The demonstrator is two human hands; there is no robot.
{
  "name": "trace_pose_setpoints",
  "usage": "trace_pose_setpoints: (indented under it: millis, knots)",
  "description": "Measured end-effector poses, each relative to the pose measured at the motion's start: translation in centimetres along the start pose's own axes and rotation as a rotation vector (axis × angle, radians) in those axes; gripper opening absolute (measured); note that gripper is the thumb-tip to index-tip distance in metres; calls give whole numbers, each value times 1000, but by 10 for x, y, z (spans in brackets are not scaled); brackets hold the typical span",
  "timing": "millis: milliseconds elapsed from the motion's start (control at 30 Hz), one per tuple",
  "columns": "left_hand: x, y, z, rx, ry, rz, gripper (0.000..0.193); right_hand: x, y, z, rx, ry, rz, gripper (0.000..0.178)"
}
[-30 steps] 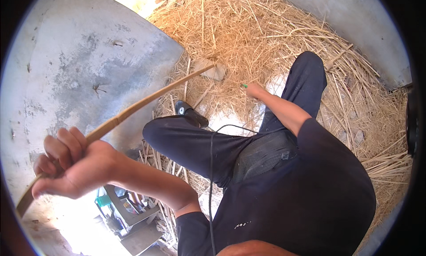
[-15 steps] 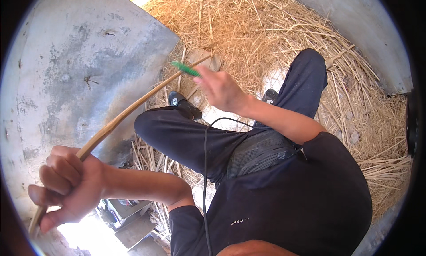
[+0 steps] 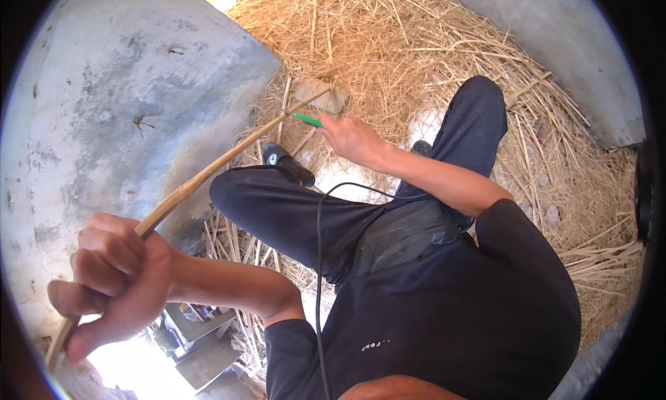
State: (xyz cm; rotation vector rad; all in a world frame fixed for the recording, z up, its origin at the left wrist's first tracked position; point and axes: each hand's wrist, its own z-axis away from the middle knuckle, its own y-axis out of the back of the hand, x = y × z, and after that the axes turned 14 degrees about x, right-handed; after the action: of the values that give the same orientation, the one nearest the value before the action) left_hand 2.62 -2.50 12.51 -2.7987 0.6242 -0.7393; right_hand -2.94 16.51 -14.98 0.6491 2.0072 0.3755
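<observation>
My left hand (image 3: 123,275) is closed around a long, thin, slightly bent wooden stick (image 3: 215,166) at the lower left. The stick slants up and to the right, its far tip lying over a pale stone near the straw. Toward its far end, my right hand (image 3: 350,140) is closed on a slim bright green tool (image 3: 307,120), which looks like a handle. The green end points at the stick, close to it; whether they touch I cannot tell. Any blade on the tool is not visible.
Loose straw (image 3: 374,46) covers the ground ahead and to the right. A weathered grey wall (image 3: 139,102) stands at the left, another pale wall (image 3: 555,39) at the upper right. My bent legs sit between, with a black cable (image 3: 320,261) hanging across my lap.
My right hand has moved slightly right and down with the green tool, from across the stick to beside it. My left hand has shifted slightly right with the stick.
</observation>
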Motion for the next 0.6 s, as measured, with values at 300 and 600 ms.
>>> trace_pose_setpoints:
  millis: [300,600]
  knots:
    - [-4,-21,3,438,-175,-472,58,-68,25,-10,53,30,-172,17]
    - [-1,-19,7,277,-81,-191,58,-37,28,-29,-37,-70,-45,25]
